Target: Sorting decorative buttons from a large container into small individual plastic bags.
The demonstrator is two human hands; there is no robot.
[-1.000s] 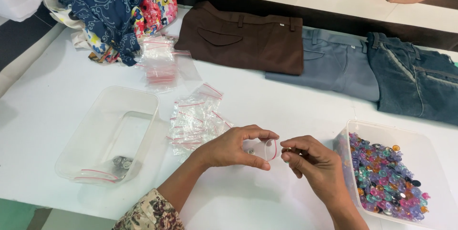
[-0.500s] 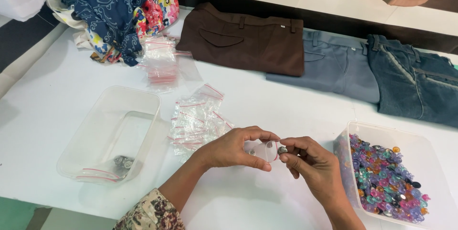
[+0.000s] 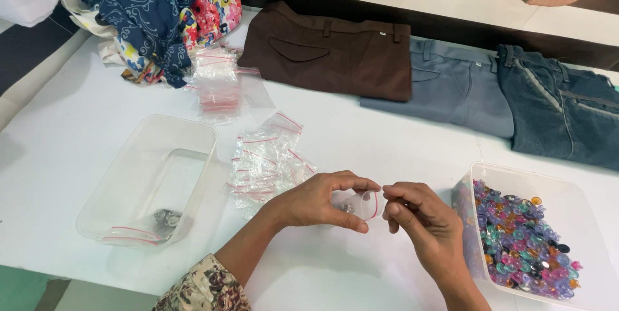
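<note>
My left hand (image 3: 319, 201) pinches a small clear zip bag (image 3: 361, 205) with a red seal strip; something small and dark sits inside it. My right hand (image 3: 416, 214) is at the bag's open edge, fingers curled and touching it. Both hands hover over the white table (image 3: 77, 105) near its front edge. A clear tub (image 3: 580, 195) full of coloured buttons (image 3: 519, 240) stands just right of my right hand. A loose pile of empty zip bags (image 3: 267, 159) lies just behind my left hand.
A clear tub (image 3: 138, 150) at the left holds a filled bag (image 3: 161, 219). More zip bags (image 3: 219, 82) lie by a heap of patterned cloth (image 3: 155, 18). Brown trousers (image 3: 329, 53), grey trousers (image 3: 451, 85) and jeans (image 3: 567, 108) lie folded along the back.
A small dark piece that my right fingers held at the bag's mouth now sits inside the bag. Both hands stay in nearly the same spot.
</note>
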